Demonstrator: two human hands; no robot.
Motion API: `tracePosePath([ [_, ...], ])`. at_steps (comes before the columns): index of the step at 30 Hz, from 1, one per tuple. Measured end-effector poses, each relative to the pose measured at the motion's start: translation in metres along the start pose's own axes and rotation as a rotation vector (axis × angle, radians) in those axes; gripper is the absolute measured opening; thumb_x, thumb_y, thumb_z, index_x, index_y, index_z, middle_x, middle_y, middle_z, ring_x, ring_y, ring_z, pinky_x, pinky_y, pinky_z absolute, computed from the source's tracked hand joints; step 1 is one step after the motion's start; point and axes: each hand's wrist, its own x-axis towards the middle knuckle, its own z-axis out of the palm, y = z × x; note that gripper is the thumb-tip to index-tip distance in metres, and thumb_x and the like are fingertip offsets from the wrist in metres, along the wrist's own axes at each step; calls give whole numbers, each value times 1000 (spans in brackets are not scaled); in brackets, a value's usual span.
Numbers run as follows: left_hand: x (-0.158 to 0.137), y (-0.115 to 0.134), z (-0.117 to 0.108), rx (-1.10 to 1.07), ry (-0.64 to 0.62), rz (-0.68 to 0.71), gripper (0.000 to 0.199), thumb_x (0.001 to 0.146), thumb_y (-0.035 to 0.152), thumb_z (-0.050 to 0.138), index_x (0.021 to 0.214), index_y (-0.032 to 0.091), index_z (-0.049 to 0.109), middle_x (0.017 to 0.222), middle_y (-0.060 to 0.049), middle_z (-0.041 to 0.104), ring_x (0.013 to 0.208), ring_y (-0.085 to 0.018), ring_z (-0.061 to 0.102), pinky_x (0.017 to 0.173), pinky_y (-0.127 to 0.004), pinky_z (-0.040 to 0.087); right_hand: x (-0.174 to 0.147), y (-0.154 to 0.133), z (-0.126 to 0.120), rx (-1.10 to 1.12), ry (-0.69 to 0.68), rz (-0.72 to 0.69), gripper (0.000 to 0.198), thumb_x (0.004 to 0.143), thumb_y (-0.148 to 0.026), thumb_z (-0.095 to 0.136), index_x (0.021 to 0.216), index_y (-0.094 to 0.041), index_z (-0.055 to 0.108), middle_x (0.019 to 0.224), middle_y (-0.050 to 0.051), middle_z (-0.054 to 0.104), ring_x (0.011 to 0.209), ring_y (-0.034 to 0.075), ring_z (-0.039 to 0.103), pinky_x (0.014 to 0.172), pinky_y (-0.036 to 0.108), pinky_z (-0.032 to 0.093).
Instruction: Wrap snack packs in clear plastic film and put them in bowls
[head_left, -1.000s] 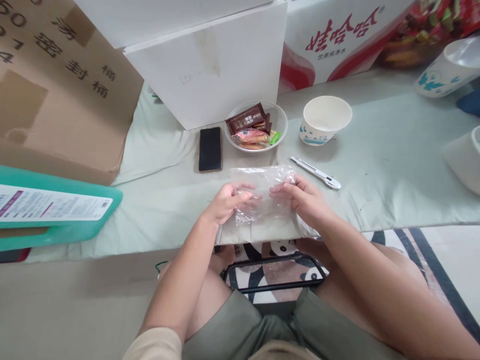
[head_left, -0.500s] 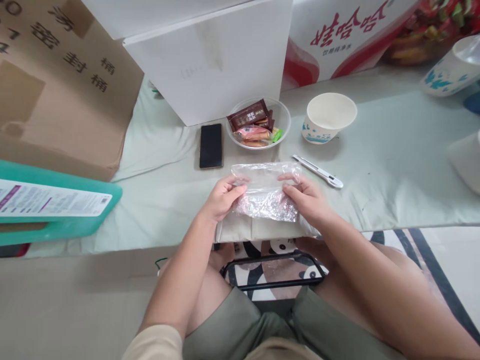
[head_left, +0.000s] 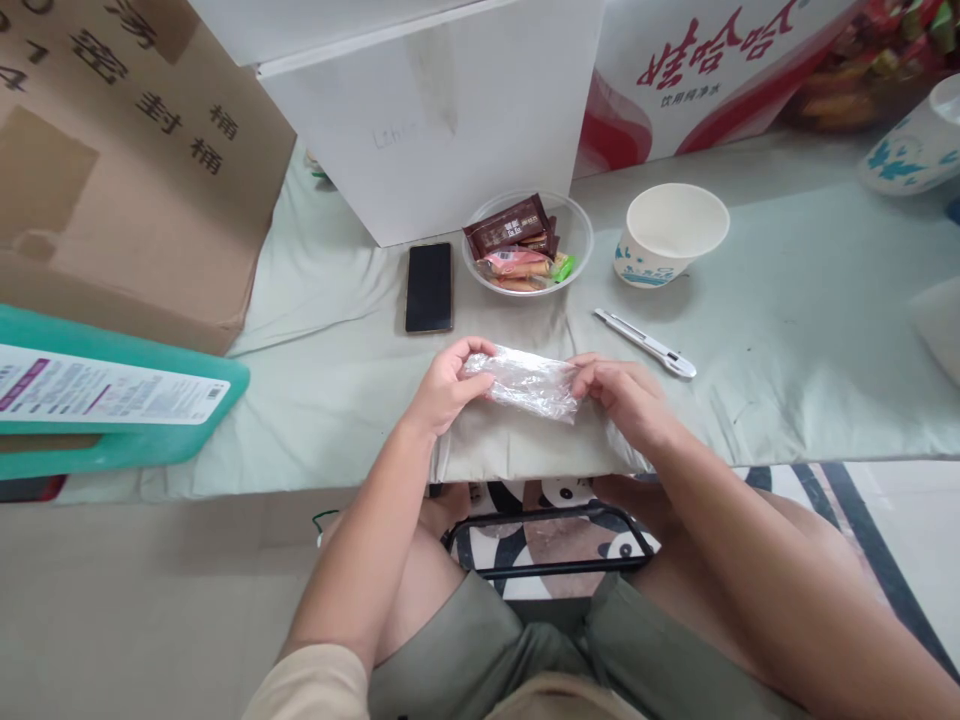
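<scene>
A crinkled clear plastic bag (head_left: 529, 382), folded into a narrow strip, is stretched between my two hands near the table's front edge. My left hand (head_left: 450, 388) pinches its left end between thumb and fingers. At the right end, the curled fingers of my right hand (head_left: 619, 392) grip the bag. Whether anything lies inside the folds I cannot tell. Just beyond the bag are a black phone (head_left: 429, 288), a clear plastic bowl (head_left: 581, 240) with wrapped snacks (head_left: 508, 228), and a white utility knife (head_left: 646, 343).
A white paper cup (head_left: 671, 235) stands behind the knife, with another patterned cup (head_left: 911, 150) at the far right. White boxes (head_left: 450, 130) and a red-and-white carton (head_left: 690, 90) line the back. At left are a cardboard box (head_left: 135, 200) and a green container (head_left: 172, 440).
The bag has gone from spread out to folded over into a narrower strip. My right fingers have curled in around its right end. The view has shifted slightly.
</scene>
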Motion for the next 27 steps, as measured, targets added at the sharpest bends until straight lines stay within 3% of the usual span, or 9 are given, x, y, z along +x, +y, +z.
tracePosePath([
  [4, 0, -3, 1, 144, -83, 19, 35, 65, 15, 69, 100, 18, 66, 97, -1, 66, 57, -5, 54, 55, -21, 48, 2, -6, -3, 47, 111, -57, 15, 83, -39, 71, 87, -27, 64, 118, 2, 72, 117, 23, 63, 106, 43, 48],
  [8, 3, -5, 5, 260, -131, 52, 40, 67, 14, 62, 107, 19, 66, 96, -3, 67, 60, -8, 55, 52, -20, 45, 2, -15, 5, -3, -190, 114, 35, 75, -38, 76, 106, -25, 65, 100, 4, 75, 93, 23, 69, 80, 37, 55],
  [11, 4, -3, 8, 433, 92, 258, 44, 69, 12, 57, 112, 21, 65, 110, -7, 67, 83, -15, 65, 58, -22, 49, -1, -20, 11, -226, -333, 247, 16, 77, -33, 67, 88, -21, 66, 70, -1, 66, 66, 17, 60, 62, 30, 46],
  [14, -4, 3, 17, 692, 384, 614, 27, 74, 14, 60, 99, 20, 66, 108, -9, 68, 102, -22, 66, 81, -34, 57, -3, -21, 15, -278, -300, 238, 12, 76, -29, 60, 83, -20, 64, 68, -2, 63, 66, 16, 57, 63, 28, 43],
  [16, -12, 6, 26, 814, 332, 736, 19, 78, 20, 64, 97, 20, 67, 107, -8, 71, 107, -24, 67, 98, -42, 54, -3, -20, 17, -240, -289, 159, 13, 76, -29, 60, 84, -19, 64, 74, -1, 65, 71, 17, 59, 67, 29, 45],
  [18, -19, 4, 36, 818, 140, 668, 28, 79, 25, 67, 107, 20, 68, 118, -10, 73, 115, -27, 67, 105, -45, 52, -2, -17, 20, -170, -294, 65, 15, 78, -30, 60, 86, -19, 66, 81, 1, 68, 78, 18, 63, 72, 31, 48],
  [21, -21, -4, 43, 636, -70, 389, 47, 80, 31, 69, 125, 19, 65, 130, -12, 71, 117, -27, 67, 102, -40, 54, -3, -12, 24, -42, -301, -49, 20, 82, -31, 59, 96, -20, 69, 93, 4, 73, 88, 21, 67, 82, 35, 52],
  [24, -17, -10, 43, 397, -89, 170, 45, 81, 34, 68, 123, 18, 67, 120, -10, 74, 105, -24, 70, 91, -34, 55, -5, -6, 23, 44, -259, -101, 26, 86, -35, 59, 106, -21, 67, 103, 6, 74, 98, 22, 68, 89, 38, 53],
  [27, -13, -12, 44, 165, -44, 36, 38, 80, 37, 70, 112, 17, 72, 106, -8, 75, 93, -20, 68, 82, -30, 53, -5, -3, 17, -53, -32, -152, 35, 82, -36, 68, 114, -23, 64, 119, 10, 69, 112, 25, 64, 95, 41, 51],
])
